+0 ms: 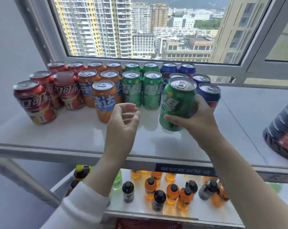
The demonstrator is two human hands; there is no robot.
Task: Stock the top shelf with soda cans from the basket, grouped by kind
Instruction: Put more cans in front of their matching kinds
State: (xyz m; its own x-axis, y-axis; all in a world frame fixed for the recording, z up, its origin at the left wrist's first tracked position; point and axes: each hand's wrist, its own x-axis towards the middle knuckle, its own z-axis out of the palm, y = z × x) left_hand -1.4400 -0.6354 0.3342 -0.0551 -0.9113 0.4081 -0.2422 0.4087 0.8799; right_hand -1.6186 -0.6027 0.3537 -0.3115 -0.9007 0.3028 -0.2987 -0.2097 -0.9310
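My right hand (198, 119) grips a green soda can (176, 100), upright and slightly tilted, just above the white top shelf (77, 133), in front of the green cans. My left hand (123, 119) hovers with relaxed, loosely curved fingers and nothing in it, just right of the front orange can (103, 100). On the shelf the cans stand in groups: red cans (34, 101) at the left, then orange, then green cans (141, 90), then blue cans (209, 93) at the right. The basket is not in view.
A large dark bottle (284, 133) stands at the shelf's right edge. A window (140, 30) rises right behind the cans. The lower shelf (140, 207) carries several small orange and dark bottles. The shelf's front strip is bare in front of the cans.
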